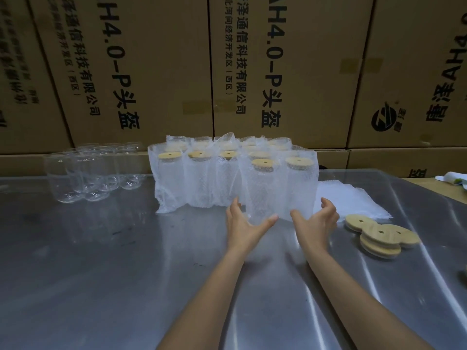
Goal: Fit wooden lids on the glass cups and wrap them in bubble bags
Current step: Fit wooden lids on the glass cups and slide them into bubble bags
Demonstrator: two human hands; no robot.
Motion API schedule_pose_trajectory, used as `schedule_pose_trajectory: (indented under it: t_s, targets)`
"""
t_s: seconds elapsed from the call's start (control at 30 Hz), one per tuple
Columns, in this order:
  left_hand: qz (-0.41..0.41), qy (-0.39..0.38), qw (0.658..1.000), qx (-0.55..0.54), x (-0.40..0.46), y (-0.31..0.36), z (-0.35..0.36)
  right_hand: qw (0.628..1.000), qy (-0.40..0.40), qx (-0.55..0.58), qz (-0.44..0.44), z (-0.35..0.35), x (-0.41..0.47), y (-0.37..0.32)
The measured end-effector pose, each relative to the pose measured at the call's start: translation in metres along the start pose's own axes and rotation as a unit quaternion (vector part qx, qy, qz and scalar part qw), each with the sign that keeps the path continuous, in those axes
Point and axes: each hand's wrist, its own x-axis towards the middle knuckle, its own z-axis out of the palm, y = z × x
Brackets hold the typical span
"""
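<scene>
where table lies bare, both hands flank wrapped cup.

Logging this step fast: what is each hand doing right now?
Left hand: open, fingers spread at the base of the front wrapped cup, holding nothing.
Right hand: open, cupped beside the same cup, holding nothing.
</scene>
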Motion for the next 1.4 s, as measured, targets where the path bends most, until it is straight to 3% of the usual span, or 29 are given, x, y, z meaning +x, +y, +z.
schedule_pose_trajectory:
  t_s: [0.13,0.33,0.43,0.63,0.9,1.1,1.23,1.4]
  targets:
    - [0.012,0.03,0.999,0.012,-0.021,0.001,-0.012,1.0,-0.023,0.01,-0.007,-0.005,-0.024,-0.003]
    - [0.02,0.031,0.999,0.001,-0.05,0.003,-0.03,0.977,-0.208,-0.033,-0.042,0.006,-0.067,-0.016]
    - [0.011,0.053,0.998,-0.017,-0.06,0.001,-0.044,0.961,-0.262,-0.044,-0.074,0.014,-0.092,-0.027]
    - [-0.022,0.135,0.988,-0.077,-0.064,0.001,-0.065,0.946,-0.295,-0.082,-0.109,0.038,-0.122,-0.047]
    - [-0.072,0.211,0.96,-0.171,-0.051,-0.002,-0.089,0.909,-0.323,-0.134,-0.226,0.092,-0.135,-0.075]
    - [-0.064,0.198,0.976,-0.059,-0.014,-0.03,-0.122,0.828,-0.337,-0.289,-0.344,0.123,-0.137,-0.062]
    - [-0.073,0.214,0.972,0.07,0.027,-0.055,-0.169,0.825,-0.317,-0.289,-0.369,0.128,-0.138,-0.061]
    - [-0.107,0.183,0.94,0.269,0.073,-0.082,-0.233,0.811,-0.333,-0.286,-0.387,0.127,-0.141,-0.061]
